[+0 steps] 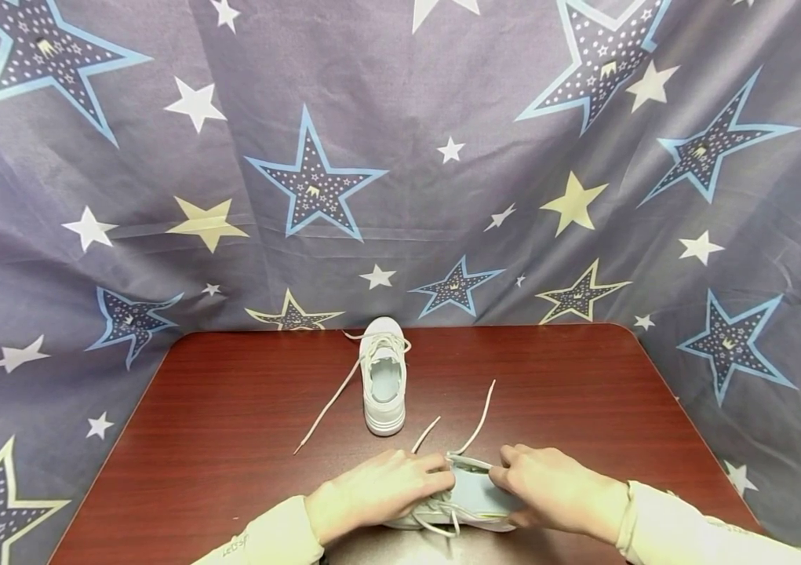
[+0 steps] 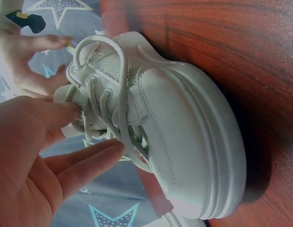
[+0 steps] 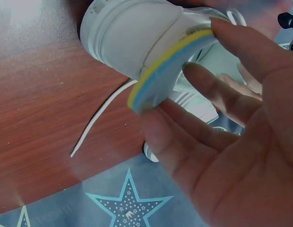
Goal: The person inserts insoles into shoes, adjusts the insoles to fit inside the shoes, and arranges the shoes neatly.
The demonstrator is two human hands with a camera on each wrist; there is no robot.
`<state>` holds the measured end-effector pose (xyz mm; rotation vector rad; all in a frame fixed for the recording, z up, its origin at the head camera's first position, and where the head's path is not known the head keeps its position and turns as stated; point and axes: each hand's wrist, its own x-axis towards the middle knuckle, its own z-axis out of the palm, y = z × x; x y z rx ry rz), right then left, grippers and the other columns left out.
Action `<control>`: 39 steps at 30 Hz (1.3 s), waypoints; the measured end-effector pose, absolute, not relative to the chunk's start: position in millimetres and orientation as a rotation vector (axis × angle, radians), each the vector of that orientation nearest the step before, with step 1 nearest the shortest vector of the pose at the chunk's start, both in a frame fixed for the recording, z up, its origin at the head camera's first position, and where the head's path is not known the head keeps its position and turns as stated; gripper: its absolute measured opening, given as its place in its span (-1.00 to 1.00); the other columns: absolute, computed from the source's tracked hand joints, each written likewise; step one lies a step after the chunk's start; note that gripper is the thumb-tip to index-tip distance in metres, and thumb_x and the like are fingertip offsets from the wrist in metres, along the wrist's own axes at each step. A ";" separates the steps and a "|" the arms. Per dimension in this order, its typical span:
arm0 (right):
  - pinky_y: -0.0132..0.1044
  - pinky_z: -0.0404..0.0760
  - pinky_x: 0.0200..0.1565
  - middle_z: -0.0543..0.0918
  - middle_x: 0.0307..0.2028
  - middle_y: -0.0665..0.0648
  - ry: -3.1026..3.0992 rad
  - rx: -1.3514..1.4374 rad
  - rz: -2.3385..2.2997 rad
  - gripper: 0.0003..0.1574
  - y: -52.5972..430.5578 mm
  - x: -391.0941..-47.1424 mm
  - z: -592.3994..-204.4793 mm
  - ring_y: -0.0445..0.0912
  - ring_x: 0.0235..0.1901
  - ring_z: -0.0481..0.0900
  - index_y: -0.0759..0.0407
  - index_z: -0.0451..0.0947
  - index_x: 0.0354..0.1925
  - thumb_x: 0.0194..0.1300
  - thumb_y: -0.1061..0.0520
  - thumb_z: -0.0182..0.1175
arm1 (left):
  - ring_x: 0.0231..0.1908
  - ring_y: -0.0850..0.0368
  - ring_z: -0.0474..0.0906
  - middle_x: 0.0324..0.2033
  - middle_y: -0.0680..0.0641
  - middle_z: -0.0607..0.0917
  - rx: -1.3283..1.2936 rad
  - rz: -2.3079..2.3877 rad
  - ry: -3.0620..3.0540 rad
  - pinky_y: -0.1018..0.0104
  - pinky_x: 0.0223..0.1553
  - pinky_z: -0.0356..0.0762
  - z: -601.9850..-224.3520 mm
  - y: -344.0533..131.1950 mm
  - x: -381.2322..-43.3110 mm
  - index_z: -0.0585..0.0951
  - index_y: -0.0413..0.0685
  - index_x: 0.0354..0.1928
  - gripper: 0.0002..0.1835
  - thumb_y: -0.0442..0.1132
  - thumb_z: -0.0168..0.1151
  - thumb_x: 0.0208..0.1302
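Observation:
A white lace-up sneaker (image 1: 414,518) lies at the table's near edge between both hands, its toe pointing left. My left hand (image 1: 389,482) pinches the shoe's tongue (image 2: 82,113) near the lettering, with loose laces (image 2: 122,71) looping beside the fingers. My right hand (image 1: 558,486) grips the heel end of a light blue insole (image 3: 160,78) with a yellow underside edge. That end stands up out of the shoe's opening at the heel; the insole's front part is hidden inside the shoe.
A second white sneaker (image 1: 384,420) stands farther back on the reddish-brown table (image 1: 245,408), toe away from me, one lace (image 1: 325,410) trailing left. Two lace ends (image 1: 486,408) from the near shoe stretch over the table. A star-patterned cloth (image 1: 400,196) hangs behind.

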<state>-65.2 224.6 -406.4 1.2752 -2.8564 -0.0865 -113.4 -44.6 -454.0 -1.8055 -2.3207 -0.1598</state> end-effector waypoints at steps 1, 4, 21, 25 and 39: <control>-0.33 0.48 -0.48 0.37 -0.48 -0.12 -2.866 1.273 -0.097 -0.50 225.3 -65.2 -406.1 -0.23 -0.51 0.40 -0.06 0.62 -0.31 -0.16 -0.16 0.65 | -0.45 0.25 0.59 -0.19 0.15 0.60 -1.805 -0.161 -2.320 0.41 -0.49 0.47 -453.8 -44.7 -113.4 0.54 0.15 -0.12 -0.77 -0.22 0.36 0.23; -0.31 0.50 -0.49 0.41 -0.47 -0.09 -2.875 1.271 -0.140 -0.47 226.3 -65.2 -405.3 -0.20 -0.52 0.44 -0.07 0.62 -0.30 -0.19 -0.17 0.66 | -0.45 0.24 0.59 -0.20 0.16 0.60 -1.805 -0.162 -2.316 0.41 -0.49 0.47 -453.7 -44.9 -113.5 0.54 0.14 -0.12 -0.77 -0.22 0.36 0.23; -0.45 0.41 -0.43 0.36 -0.46 -0.09 -2.674 1.367 -0.024 -0.62 225.6 -65.9 -410.8 -0.21 -0.49 0.38 -0.08 0.63 -0.44 -0.17 -0.10 0.64 | -0.46 0.22 0.60 -0.20 0.15 0.60 -1.804 -0.156 -2.311 0.39 -0.50 0.47 -452.7 -45.5 -113.1 0.54 0.15 -0.12 -0.78 -0.22 0.35 0.24; -0.46 0.39 -0.43 0.36 -0.46 -0.10 -2.671 1.376 0.006 -0.64 224.4 -67.0 -411.9 -0.23 -0.49 0.36 -0.09 0.63 -0.45 -0.15 -0.08 0.63 | -0.46 0.22 0.60 -0.20 0.15 0.59 -1.803 -0.168 -2.311 0.39 -0.51 0.47 -453.1 -46.1 -113.0 0.54 0.14 -0.12 -0.79 -0.21 0.34 0.26; -0.46 0.34 -0.46 0.37 -0.48 -0.09 -2.585 1.393 0.034 -0.64 222.0 -67.3 -417.0 -0.21 -0.51 0.37 -0.12 0.58 -0.51 -0.19 -0.02 0.61 | -0.45 0.22 0.62 -0.18 0.14 0.61 -1.804 -0.171 -2.312 0.39 -0.50 0.50 -454.0 -45.8 -112.9 0.56 0.14 -0.09 -0.75 -0.21 0.37 0.22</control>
